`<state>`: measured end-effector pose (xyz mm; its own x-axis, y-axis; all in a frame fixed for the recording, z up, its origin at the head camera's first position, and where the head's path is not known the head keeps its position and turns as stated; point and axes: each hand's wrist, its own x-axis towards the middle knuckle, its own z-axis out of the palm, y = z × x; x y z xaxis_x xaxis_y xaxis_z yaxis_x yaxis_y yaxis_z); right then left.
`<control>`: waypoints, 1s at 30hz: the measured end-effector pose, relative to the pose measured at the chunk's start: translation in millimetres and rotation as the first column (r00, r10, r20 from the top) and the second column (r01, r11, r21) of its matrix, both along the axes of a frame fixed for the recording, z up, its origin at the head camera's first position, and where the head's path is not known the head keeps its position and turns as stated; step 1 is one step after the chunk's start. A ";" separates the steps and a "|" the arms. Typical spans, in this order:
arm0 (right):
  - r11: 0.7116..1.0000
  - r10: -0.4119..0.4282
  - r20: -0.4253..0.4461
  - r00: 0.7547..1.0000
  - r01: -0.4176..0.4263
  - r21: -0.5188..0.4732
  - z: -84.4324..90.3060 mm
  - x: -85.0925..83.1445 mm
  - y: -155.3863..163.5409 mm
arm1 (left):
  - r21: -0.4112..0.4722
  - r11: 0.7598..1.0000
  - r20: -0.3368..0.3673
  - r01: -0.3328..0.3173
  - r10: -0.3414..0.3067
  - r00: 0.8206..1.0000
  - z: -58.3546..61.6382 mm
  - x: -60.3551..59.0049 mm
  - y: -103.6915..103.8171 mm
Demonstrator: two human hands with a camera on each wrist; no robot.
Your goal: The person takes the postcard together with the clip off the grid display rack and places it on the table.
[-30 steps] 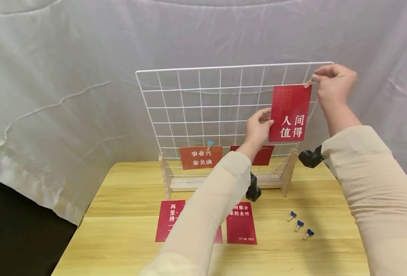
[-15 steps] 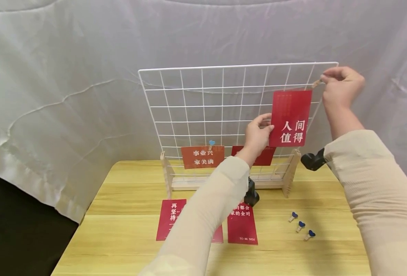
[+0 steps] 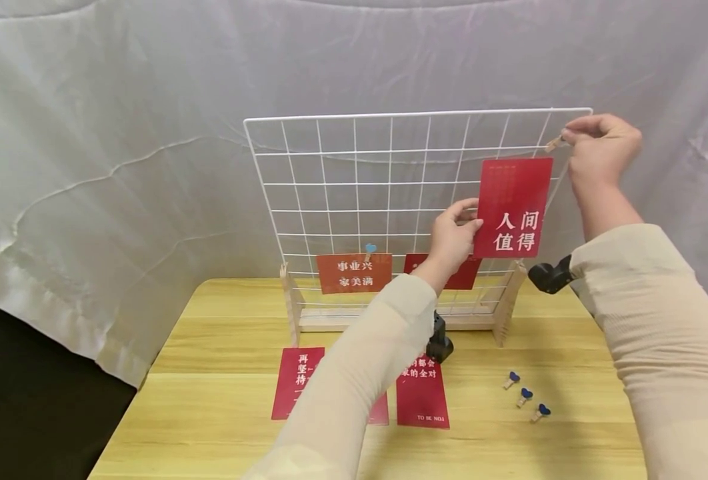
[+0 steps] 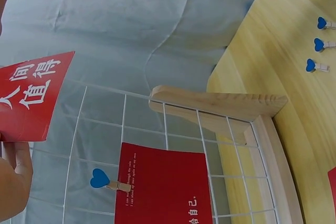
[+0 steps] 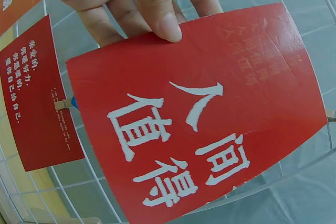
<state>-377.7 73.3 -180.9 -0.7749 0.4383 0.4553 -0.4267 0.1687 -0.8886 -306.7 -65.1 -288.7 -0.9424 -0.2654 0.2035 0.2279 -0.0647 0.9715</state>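
In the head view my left hand (image 3: 452, 233) pinches a red card (image 3: 510, 187) with white characters by its left edge, thumb on the front. The card stands upright in front of the right side of a white wire grid (image 3: 418, 115). My right hand (image 3: 603, 150), at the grid's upper right corner, pinches a small wooden clothespin (image 3: 553, 143) just above the card's top right corner. In the right wrist view, the card (image 5: 173, 145) fills the middle, and the clothespin's tip (image 5: 331, 116) shows at its right edge.
Lower on the grid hang an orange card (image 3: 354, 273) and another red card (image 4: 163, 187), held by blue-heart clothespins. Wooden feet (image 3: 504, 307) support the grid. On the table lie several red cards (image 3: 423, 393), partly behind my left sleeve, and three heart clothespins (image 3: 525, 397).
The clothespin in my right hand has come away from the card's top right corner and now sits above it. The card has moved slightly down and right with my left hand.
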 end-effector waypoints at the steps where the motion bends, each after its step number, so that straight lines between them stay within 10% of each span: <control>1: 1.000 0.003 0.004 1.000 -0.003 0.014 0.1 -0.1 0.2 | 0.003 1.000 -0.001 0.001 -0.001 1.000 -0.2 0.0 0.1; 21: 0.998 0.065 -0.004 0.998 -0.065 0.027 5.9 4.1 5.3 | 0.006 1.000 0.008 -0.005 0.005 1.000 -3.1 2.2 2.5; 30: 0.983 0.135 -0.057 0.989 -0.141 -0.115 9.4 10.9 7.4 | 0.036 0.999 0.013 0.018 -0.019 1.000 -7.7 3.0 1.2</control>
